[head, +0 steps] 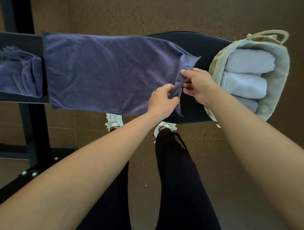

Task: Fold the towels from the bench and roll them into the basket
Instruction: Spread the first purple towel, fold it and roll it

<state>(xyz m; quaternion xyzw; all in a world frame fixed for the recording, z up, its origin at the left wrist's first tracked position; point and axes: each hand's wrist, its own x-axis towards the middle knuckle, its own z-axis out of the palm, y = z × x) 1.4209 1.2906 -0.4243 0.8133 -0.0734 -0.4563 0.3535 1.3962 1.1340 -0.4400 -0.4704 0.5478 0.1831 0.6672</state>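
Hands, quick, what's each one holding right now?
Left hand: pinches the end of the towel.
Right hand: pinches the same end of the towel.

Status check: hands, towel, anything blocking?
Hands: left hand and right hand both grip purple towel, basket-side end. Towel spread on bench, not yet rolled. Three rolls in basket; nothing between it and towel.

Bare strip of bench pad (196, 41), centre right of frame, between right end of spread towel (97, 72) and basket (215, 62): narrow, crowded by left hand (162, 99) and right hand (197, 84), both gripping towel end. Basket rim walls right side. Rolled towels (248, 62) fill basket. Folded pile (16, 74) blocks far left. Frame post (15, 5) stands upper left. Floor (136, 10) beyond bench, upper centre: open.
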